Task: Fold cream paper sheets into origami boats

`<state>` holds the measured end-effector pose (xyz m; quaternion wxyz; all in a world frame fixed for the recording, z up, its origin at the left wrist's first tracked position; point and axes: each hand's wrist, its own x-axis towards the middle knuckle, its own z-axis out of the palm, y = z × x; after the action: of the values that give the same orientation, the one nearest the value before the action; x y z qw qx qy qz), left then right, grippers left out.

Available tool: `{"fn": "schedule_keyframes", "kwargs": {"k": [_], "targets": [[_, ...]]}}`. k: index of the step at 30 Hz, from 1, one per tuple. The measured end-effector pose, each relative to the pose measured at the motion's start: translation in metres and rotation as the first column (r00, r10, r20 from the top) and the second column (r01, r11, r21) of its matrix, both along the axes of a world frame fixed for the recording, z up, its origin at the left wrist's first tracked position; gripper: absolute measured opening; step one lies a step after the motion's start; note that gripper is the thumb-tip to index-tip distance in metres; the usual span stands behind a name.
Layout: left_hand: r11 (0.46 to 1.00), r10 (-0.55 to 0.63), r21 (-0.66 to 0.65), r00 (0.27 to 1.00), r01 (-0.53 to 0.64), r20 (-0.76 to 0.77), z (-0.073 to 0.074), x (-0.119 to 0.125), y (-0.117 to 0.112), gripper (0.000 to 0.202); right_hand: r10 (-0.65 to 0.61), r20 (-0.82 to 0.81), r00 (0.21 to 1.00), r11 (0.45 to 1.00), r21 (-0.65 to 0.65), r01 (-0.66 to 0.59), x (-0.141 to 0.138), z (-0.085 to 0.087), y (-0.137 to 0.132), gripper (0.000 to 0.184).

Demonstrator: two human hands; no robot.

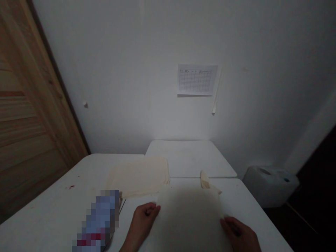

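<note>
A pale cream cloth (189,217) lies flat on the white table (52,210) right in front of me. My left hand (143,218) rests at the cloth's left edge, its fingers curled and pinching that edge. My right hand (240,232) lies on the cloth's right edge with fingers bent over it. A short strap or handle (206,180) sticks out from the cloth's far right corner. A stack of similar cream cloths (139,175) lies further back to the left.
A blurred-out blue and red item (98,222) lies on the table left of my left hand. A second white table (189,157) stands behind, against the wall. A wooden door (28,115) is at left, a white container (270,183) on the floor at right.
</note>
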<state>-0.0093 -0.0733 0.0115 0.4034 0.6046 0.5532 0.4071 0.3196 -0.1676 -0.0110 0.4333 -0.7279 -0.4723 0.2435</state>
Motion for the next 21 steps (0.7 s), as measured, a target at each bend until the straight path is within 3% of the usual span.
{"fn": "schedule_keyframes", "kwargs": {"k": [6, 9, 11, 12, 14, 18, 21], "targets": [[1.000, 0.011, 0.009, 1.000, -0.011, 0.025, 0.002, -0.001, 0.000, 0.053, 0.007, -0.074, 0.997, 1.000, 0.026, -0.005, -0.005, 0.002, 0.001, 0.050], [1.000, -0.026, -0.009, 0.998, 0.026, 0.050, 0.002, 0.002, -0.002, 0.051, 0.128, -0.160, 0.979, 0.991, 0.055, -0.121, -0.015, 0.014, 0.004, 0.050], [0.999, -0.039, -0.021, 0.997, 0.041, 0.062, 0.001, 0.005, -0.005, 0.051, 0.232, -0.199, 0.952, 0.967, 0.152, -0.204, -0.023, 0.022, 0.006, 0.051], [0.999, -0.040, -0.025, 0.997, 0.041, 0.064, 0.001, 0.006, -0.006, 0.051, 0.299, -0.179, 0.937, 0.944, 0.199, -0.264, -0.028, 0.025, 0.007, 0.051], [0.999, -0.032, -0.031, 0.998, 0.034, 0.061, 0.000, 0.009, -0.007, 0.051, 0.317, -0.101, 0.943, 0.923, 0.262, -0.282, -0.038, 0.027, 0.009, 0.049], [0.999, -0.015, -0.034, 0.999, 0.017, 0.053, -0.001, 0.013, -0.009, 0.051, 0.349, 0.065, 0.935, 0.871, 0.346, -0.349, -0.055, 0.014, 0.016, 0.035], [0.999, -0.011, -0.040, 0.999, 0.013, 0.051, 0.001, 0.014, -0.012, 0.051, 0.255, 0.065, 0.965, 0.890, 0.374, -0.261, -0.064, 0.000, 0.023, 0.035]]}}
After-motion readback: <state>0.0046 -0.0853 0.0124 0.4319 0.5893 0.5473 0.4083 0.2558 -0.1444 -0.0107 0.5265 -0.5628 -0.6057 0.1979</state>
